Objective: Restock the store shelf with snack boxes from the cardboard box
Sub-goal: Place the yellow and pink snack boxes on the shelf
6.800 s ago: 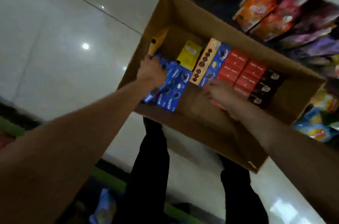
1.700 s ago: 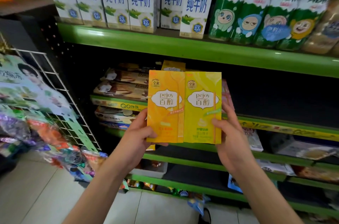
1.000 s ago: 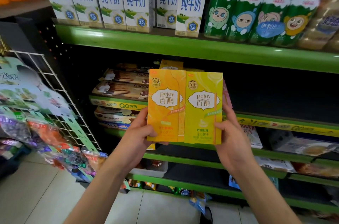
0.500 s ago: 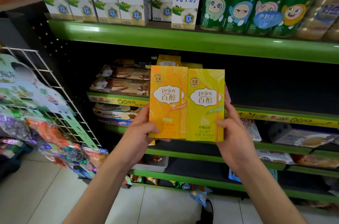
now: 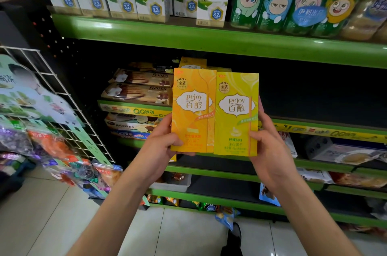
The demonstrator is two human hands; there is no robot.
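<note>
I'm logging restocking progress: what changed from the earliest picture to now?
Then both hands reached into the cardboard box. Now the left hand grips an orange Pejoy box and the right hand a yellow Pejoy box, raised before the green shelf. Over the last two seconds, both grips stayed unchanged.

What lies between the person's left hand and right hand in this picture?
In the head view, two upright Pejoy boxes stand side by side: the orange box, held by the left hand, and the yellow box, held by the right hand.
</note>
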